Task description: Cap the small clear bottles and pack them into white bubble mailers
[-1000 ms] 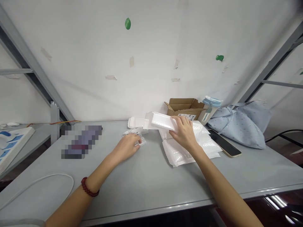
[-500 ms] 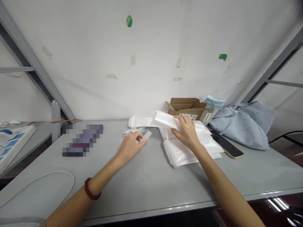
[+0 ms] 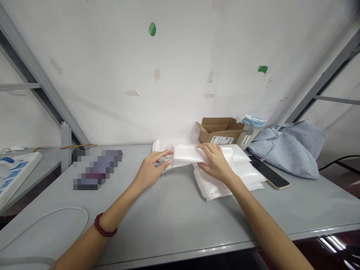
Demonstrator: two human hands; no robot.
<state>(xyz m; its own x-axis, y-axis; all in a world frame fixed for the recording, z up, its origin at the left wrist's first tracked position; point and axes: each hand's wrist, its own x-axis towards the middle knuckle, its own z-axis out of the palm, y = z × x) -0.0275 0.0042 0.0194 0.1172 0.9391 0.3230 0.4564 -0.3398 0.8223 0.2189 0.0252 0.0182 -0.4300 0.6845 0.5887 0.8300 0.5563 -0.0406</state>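
Note:
My right hand (image 3: 215, 162) grips a white bubble mailer (image 3: 187, 154) and holds it flat just above the grey table (image 3: 174, 221). My left hand (image 3: 150, 170) pinches a small clear plastic-wrapped item at the mailer's open left end, with my fingers touching the mailer's edge. The item is mostly hidden by my fingers and the mailer. Under my right hand lies a stack of white bubble mailers (image 3: 239, 176). A white flat carton (image 3: 159, 145) lies just behind my left hand.
An open cardboard box (image 3: 221, 129), a blue-lidded cup (image 3: 250, 129), a dark phone (image 3: 267, 171) and a light blue cloth bag (image 3: 289, 148) sit at the back right. A blurred dark object (image 3: 97, 168) lies left. A white cable (image 3: 50, 217) loops near the front left edge.
My left hand lifted the small clear item off the table and moved it right to the mailer's open end. My right hand lowered and turned the mailer toward it.

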